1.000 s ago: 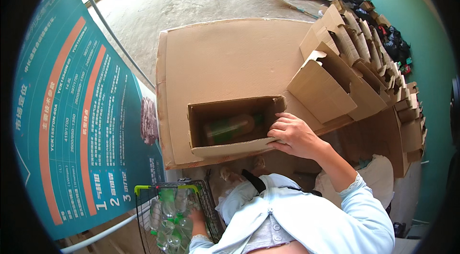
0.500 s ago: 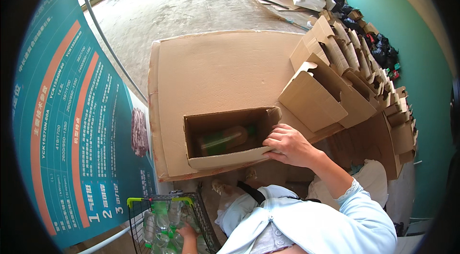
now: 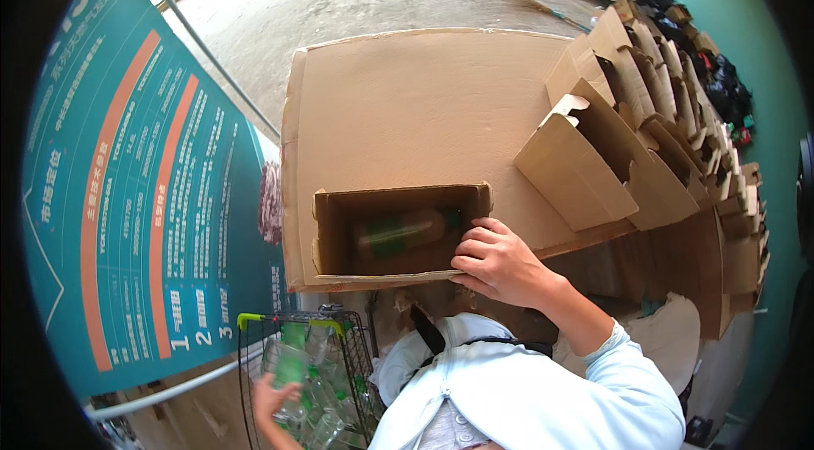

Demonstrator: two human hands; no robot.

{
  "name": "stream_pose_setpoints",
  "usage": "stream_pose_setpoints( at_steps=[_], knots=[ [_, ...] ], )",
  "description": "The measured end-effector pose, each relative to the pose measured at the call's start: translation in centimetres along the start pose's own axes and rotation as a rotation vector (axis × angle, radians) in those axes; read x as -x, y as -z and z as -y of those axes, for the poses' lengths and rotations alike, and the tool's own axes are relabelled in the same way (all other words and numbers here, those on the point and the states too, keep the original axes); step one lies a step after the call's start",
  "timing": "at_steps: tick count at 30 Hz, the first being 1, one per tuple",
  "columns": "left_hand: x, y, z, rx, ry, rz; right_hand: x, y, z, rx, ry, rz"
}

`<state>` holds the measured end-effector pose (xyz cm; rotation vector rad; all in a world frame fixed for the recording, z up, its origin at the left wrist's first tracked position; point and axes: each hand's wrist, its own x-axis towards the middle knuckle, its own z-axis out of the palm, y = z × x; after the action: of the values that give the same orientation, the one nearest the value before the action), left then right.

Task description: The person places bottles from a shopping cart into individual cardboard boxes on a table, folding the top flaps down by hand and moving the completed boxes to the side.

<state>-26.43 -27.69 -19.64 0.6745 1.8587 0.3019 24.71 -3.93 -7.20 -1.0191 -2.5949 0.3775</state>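
So on the far left there's a tall teal banner (image 3: 127,221), leaning in along that side. Next to it is the left hand (image 3: 275,397), near side, a bit blurry, fingers half curled against a greenish bottle (image 3: 292,358). Can't tell if it's actually got a grip. That bottle sits just far of the fingers, roughly upright-ish with its long axis running near to far; blur hides which end is the neck. Both are at the left part of a black wire basket (image 3: 292,315) loaded with clear, green-capped bottles (image 3: 326,399).

Moving right, an open cardboard box (image 3: 390,276) sits on the near edge of a big cardboard-topped surface (image 3: 424,102), mouth up, long axis left to right. A green-labelled bottle (image 3: 403,232) lies on its side in there, lengthwise too, its right end angled slightly far.

The right hand (image 3: 502,262) is at the box's near right corner, loosely curled, fingers over the rim and thumb outside, so the box is just left of it. Further right, more open boxes (image 3: 577,166) stand in a row toward a green wall (image 3: 778,94).
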Motion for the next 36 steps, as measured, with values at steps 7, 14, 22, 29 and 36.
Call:
stream_pose_setpoints(
  at_steps=[7,14,22,29,36],
  knots=[
    [5.6,-1.5,-20.6,0.585,-1.237,-0.178,0.6,0.2,-0.5,-0.076,0.028,-0.12],
    [4.7,-13.3,-43.8,-0.449,-1.202,0.208,1.9,-0.6,-1.0,-0.17,-0.006,-0.289],
    [-3.2,-19.9,-43.5,-1.382,-0.547,0.656,2.7,-2.0,-0.4,-0.212,-0.032,-0.405],
    [-10.4,-25.1,-38.9,-1.602,-0.736,0.781,2.8,-2.1,-0.9,-0.225,0.038,-0.369],
    [-6.6,-25.5,-37.9,-1.247,-0.922,0.472,2.8,-2.2,-0.6,-0.299,0.06,-0.351]
  ],
)
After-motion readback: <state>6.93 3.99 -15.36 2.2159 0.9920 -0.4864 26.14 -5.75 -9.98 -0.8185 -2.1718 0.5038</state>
